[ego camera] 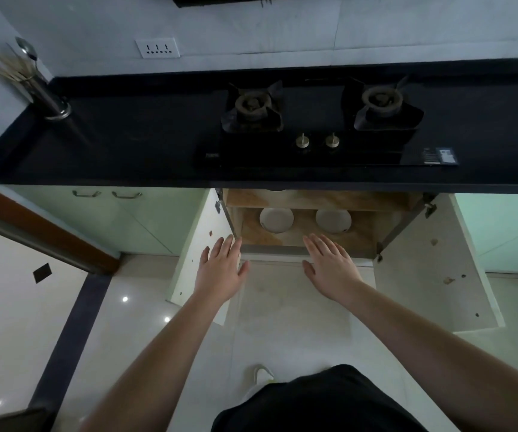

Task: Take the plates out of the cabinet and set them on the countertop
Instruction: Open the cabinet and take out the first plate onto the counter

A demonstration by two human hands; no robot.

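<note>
Two white plates lie side by side on the floor of the open cabinet under the stove: the left plate and the right plate. My left hand hovers palm down in front of the cabinet's lower left corner, fingers straight and empty. My right hand is stretched flat before the cabinet's front edge, just below the right plate, holding nothing. The black countertop runs above the cabinet.
Both cabinet doors stand swung out, the left door and the right door. A two-burner gas stove fills the counter's middle and right. A metal utensil holder stands at the counter's far left. Pale tiled floor below.
</note>
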